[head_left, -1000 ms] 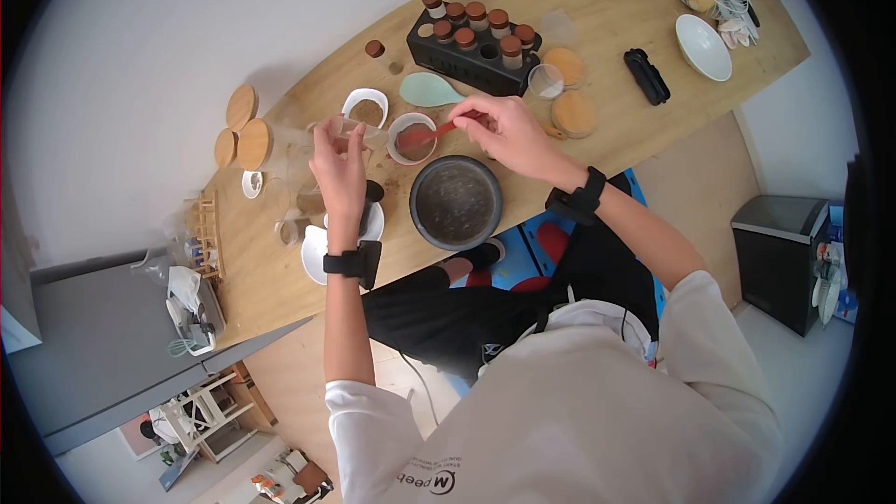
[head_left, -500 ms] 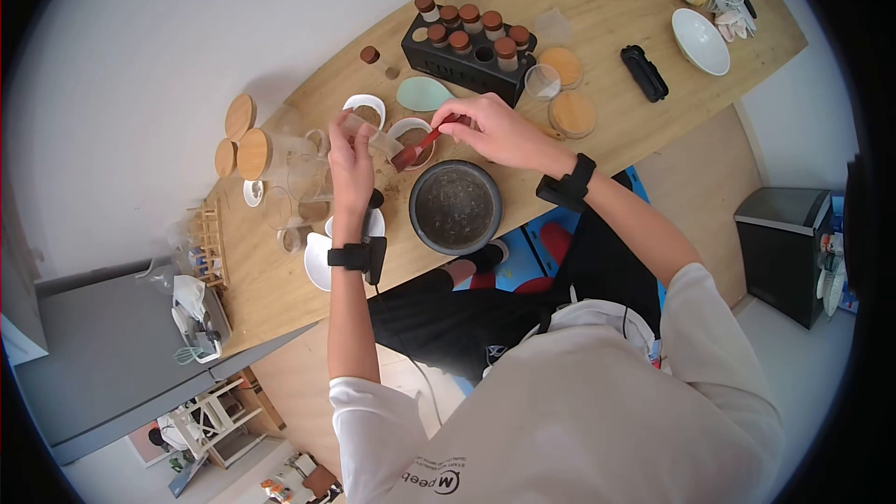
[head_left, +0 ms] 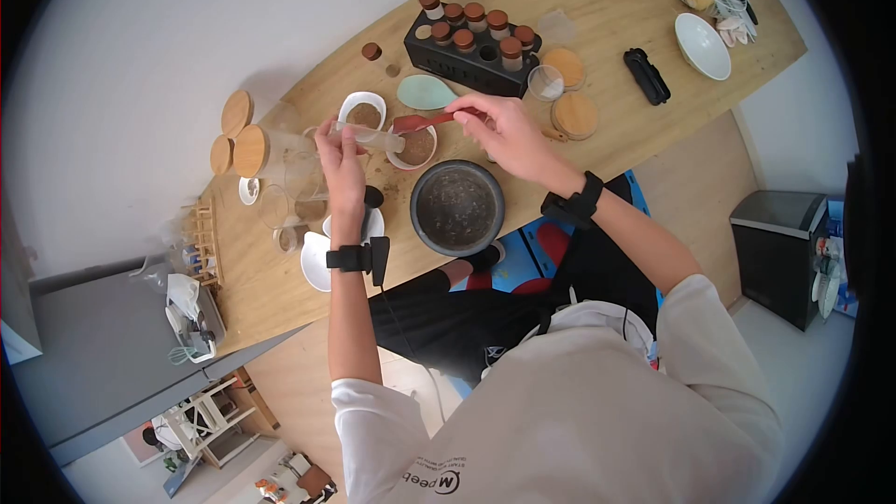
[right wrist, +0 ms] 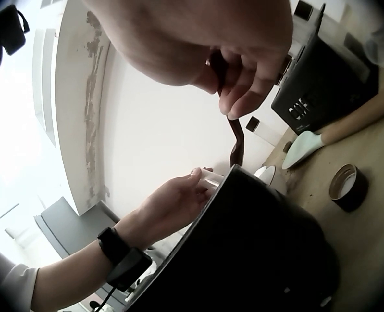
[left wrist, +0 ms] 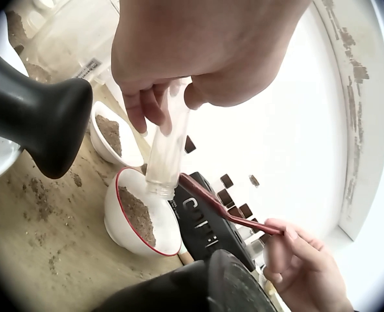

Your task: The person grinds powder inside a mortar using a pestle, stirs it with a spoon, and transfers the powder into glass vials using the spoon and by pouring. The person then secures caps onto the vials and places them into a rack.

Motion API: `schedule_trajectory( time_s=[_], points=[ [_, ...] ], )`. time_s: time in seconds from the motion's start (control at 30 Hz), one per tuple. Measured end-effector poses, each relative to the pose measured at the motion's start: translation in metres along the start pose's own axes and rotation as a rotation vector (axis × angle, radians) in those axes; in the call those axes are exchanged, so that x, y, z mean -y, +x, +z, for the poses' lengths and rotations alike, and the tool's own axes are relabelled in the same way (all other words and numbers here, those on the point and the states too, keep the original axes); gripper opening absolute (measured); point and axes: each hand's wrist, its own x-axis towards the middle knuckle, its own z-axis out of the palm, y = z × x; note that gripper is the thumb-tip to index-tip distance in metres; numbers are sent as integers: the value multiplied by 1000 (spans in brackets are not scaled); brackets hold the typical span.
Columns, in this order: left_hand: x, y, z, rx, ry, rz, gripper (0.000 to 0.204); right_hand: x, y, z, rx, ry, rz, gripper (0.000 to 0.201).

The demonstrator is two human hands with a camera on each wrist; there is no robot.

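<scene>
My left hand (head_left: 343, 168) holds a clear glass vial (left wrist: 168, 146) by its upper part, tilted with its threaded mouth over a red-rimmed white bowl (left wrist: 114, 224). Brown powder (left wrist: 136, 214) lies in that bowl. Between thumb and fingers, my right hand (head_left: 511, 138) pinches the handle of a small red spatula (head_left: 415, 123). The spatula's head is right beside the vial, above the bowl. A dark stone mortar (head_left: 457, 247) stands just in front of the bowl, toward my body.
A white dish (head_left: 347, 101) of brown powder sits behind the vial. Farther back are a black rack (head_left: 457, 67) of cork-brown-capped vials and a mint-green spoon (head_left: 425, 91). Glass jars with wooden lids (head_left: 250, 151) stand at the left. A loose brown cap (right wrist: 349, 187) lies beyond the mortar.
The red spatula was in the powder bowl, then dropped toward its near left side by the vial's mouth, and now is raised beside the vial. The left hand keeps its hold, the vial lying flatter.
</scene>
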Motion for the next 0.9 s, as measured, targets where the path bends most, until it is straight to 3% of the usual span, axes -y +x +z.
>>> schedule_trajectory(
  time_s=[0.13, 0.23, 0.43, 0.5, 0.6, 0.7, 0.8, 0.9],
  points=[
    [7, -1, -3, -28, -6, 32, 47, 2, -4, 5, 9, -102, -43, 22],
    [-4, -9, -1, -86, -106, 0, 45, 11, -10, 12, -114, -83, -67, 23],
    [-19, -23, -3, -140, -114, -46, 48, 13, -17, 24, 14, 3, -34, 25],
    [-16, -24, -3, -136, -91, 18, 43, 11, -16, 26, -101, 60, -18, 26],
    [-17, -25, -2, -132, -111, 1, 43, 20, -21, 24, 28, -9, -10, 26],
    [-15, -26, -2, -149, -125, 14, 45, 9, -19, 24, -107, 35, -39, 26],
    [-16, -30, -4, -130, -90, -8, 45, 12, -25, 17, 31, -9, -33, 26],
    [-14, -32, -6, -130, -117, 4, 44, 8, -27, 18, -27, 32, -12, 26]
  ],
)
